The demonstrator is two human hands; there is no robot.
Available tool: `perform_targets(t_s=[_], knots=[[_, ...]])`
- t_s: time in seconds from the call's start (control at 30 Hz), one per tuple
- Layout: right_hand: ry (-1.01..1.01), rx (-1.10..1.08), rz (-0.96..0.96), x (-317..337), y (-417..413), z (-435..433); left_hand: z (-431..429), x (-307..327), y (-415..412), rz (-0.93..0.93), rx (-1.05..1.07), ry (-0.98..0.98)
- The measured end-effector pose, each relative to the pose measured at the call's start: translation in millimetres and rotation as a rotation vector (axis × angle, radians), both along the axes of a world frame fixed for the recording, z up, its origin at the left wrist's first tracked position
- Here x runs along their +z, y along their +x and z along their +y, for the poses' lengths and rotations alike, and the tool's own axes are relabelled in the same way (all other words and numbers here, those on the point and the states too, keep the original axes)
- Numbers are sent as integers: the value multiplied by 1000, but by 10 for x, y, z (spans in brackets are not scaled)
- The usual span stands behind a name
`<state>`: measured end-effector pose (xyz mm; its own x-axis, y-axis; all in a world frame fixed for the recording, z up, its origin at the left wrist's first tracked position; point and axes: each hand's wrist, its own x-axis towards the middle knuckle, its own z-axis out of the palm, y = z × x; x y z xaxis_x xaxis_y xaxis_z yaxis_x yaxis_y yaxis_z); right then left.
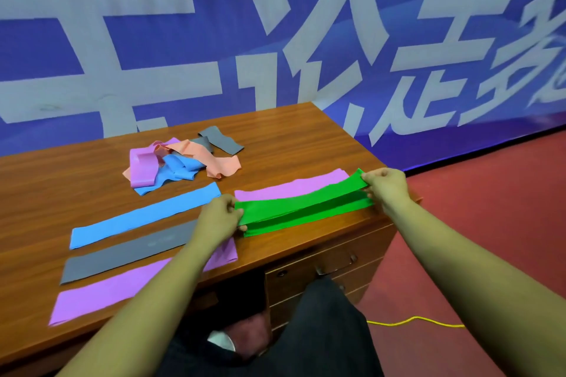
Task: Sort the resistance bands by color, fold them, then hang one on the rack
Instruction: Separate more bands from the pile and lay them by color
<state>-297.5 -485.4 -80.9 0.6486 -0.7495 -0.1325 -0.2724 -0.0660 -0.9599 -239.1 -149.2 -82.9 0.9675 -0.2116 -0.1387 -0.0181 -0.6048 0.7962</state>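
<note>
Wooden desk [291,135]: both hands pinch green band [303,208] ends.

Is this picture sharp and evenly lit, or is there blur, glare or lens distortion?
Head view: the wide lens bends the banner and the edges of the desk; the light is soft and even, with no hard glare on the wood; the green band is fairly sharp, but the print on the gray band is too blurred to read.
</note>
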Motion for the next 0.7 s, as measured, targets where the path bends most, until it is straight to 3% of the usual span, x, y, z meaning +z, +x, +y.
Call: perform_targets(t_s=[0.27,0.4,0.53,0.7], knots=[[-208,48,89,-237,-14,-114,-133,-117,-40,-165,-19,194],[-281,88,123,-277,-17,-93,-167,-194,-87,-287,-68,400],[-340,88,124,-273,2,-62,-174,-247,-98,-313,-60,406],[-518,134,192,-355,-51,44,-146,-275,-117,-405,-138,553]])
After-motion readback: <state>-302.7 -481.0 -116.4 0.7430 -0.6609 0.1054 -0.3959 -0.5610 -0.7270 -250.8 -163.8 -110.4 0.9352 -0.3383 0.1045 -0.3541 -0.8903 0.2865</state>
